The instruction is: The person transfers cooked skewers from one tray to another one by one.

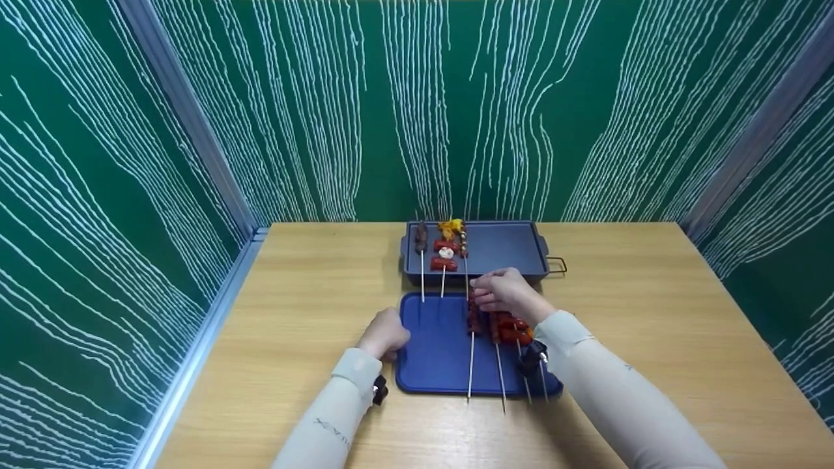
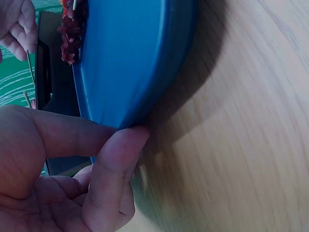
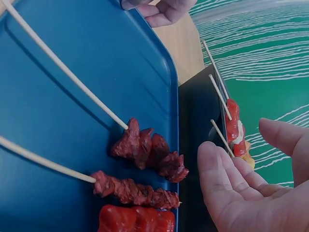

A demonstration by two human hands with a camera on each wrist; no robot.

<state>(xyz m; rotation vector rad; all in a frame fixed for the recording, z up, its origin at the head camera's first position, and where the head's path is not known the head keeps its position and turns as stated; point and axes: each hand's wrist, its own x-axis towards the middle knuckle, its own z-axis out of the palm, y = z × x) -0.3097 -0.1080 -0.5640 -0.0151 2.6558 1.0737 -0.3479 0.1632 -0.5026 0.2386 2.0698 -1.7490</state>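
Note:
My left hand (image 1: pixel 384 332) pinches the left rim of a blue tray (image 1: pixel 430 358) between thumb and fingers. Past the tray's far edge, my right hand (image 1: pixel 508 294) is held palm inward, thumb apart from the loosely bent fingers, nothing between them in the right wrist view. Its fingertips are close to a stick end hanging off a dark grill pan (image 1: pixel 505 247). That pan carries a dark meat skewer (image 1: pixel 421 238), a sausage and mushroom skewer (image 1: pixel 444 263) and a narrow skewer (image 1: pixel 463 242). Two meat skewers (image 3: pixel 149 151) and red sausage skewers (image 1: pixel 515 336) lie on the tray.
The wooden table (image 1: pixel 313 286) extends on both sides of the tray and pan. A wire handle (image 1: pixel 558 264) sticks out from the pan's right side. Green panels with white lines (image 1: pixel 404 117) stand behind the table and along its sides.

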